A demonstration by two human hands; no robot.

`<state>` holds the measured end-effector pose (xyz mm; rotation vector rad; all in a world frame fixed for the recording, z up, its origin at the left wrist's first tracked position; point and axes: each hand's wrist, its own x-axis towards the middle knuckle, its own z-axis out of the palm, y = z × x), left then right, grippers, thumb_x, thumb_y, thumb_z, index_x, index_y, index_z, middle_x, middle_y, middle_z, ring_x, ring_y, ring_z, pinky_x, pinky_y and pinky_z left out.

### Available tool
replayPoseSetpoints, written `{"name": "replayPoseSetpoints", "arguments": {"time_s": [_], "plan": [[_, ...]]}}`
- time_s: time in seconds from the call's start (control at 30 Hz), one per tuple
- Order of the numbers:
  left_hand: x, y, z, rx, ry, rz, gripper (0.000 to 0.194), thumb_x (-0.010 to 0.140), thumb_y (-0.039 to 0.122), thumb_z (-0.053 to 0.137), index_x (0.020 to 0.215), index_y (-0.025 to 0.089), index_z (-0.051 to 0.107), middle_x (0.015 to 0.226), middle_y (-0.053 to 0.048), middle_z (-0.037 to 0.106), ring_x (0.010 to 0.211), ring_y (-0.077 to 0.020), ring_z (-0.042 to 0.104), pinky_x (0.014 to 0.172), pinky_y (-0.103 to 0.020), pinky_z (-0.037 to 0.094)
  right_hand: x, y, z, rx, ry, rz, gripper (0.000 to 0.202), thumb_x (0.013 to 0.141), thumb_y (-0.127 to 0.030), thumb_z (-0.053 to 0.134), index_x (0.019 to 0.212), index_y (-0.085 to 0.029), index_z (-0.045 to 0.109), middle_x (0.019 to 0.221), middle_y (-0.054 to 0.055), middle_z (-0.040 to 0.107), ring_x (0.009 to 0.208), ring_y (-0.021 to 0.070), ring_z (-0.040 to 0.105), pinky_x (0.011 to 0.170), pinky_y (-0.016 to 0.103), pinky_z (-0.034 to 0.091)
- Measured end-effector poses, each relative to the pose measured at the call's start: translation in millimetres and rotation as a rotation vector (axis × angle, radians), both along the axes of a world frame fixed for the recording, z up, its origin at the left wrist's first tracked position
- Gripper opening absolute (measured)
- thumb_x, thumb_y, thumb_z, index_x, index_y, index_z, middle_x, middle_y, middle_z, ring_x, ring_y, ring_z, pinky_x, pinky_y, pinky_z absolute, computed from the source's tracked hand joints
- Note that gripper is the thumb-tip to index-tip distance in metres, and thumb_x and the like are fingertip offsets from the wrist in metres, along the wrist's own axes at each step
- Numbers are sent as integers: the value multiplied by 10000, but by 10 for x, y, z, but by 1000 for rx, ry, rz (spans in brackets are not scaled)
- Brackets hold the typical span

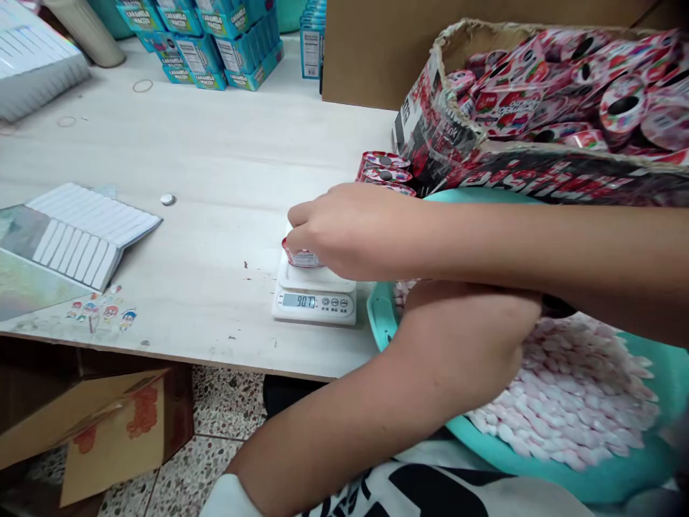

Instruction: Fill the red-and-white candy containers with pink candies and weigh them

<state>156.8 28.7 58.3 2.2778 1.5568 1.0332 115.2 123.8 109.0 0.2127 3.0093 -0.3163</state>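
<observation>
Right hand [349, 228] holds packet [303, 258], long axis hidden, near worktop's [220, 266] front edge; left hand [487, 334], grip unclear, over basin [381, 316] of sweets [570, 409].

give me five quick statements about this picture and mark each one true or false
1. The right hand is at a red packet on the white scale. True.
2. The scale reads 50.2. False: its display reads 90.7.
3. Both hands are at the scale. False: the left hand is at the basin of pale candies.
4. Blue boxes are stacked on the table. True.
5. Pink packets fill the carton. True.
</observation>
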Motion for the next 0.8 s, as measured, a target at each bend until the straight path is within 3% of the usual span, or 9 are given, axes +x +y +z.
{"name": "replayPoseSetpoints", "arguments": {"time_s": [0.17,0.37,0.57,0.7,0.8], "plan": [[8,11,5,7,39,5,415,962,212,455,1362,136,539,1449,-51,566,1324,-242,522,1112,-382,457,-8,-12,29,86,-43,-2,127,905,-180,590,834,-162,694,908,24,657,968,229,673,744,284,421],[31,22,-34,86,73,36,423,992,202,372,1380,151,534,1467,-27,548,1330,-235,518,1098,-400,467,75,9,44,191,-80,58,174,832,-87,585,939,-182,685,973,71,677,860,231,660,654,318,403],[17,17,-37,115,39,61,386,948,189,450,1300,151,604,1406,-35,605,1307,-227,538,1106,-366,474,53,27,64,162,-179,20,242,847,-65,532,1012,-155,684,1010,102,675,813,202,626,613,304,349],[19,23,-22,94,52,41,257,915,193,507,1080,169,703,1141,-45,739,1091,-244,656,927,-380,565,38,26,76,111,-184,4,212,856,-51,517,936,-142,690,975,94,681,754,168,596,609,301,312],[19,18,-19,99,43,52,255,902,196,525,1079,165,706,1059,-61,755,1109,-248,652,903,-367,564,32,16,78,90,-176,4,189,878,-88,531,943,-144,699,981,91,690,758,166,587,630,303,307]]}}
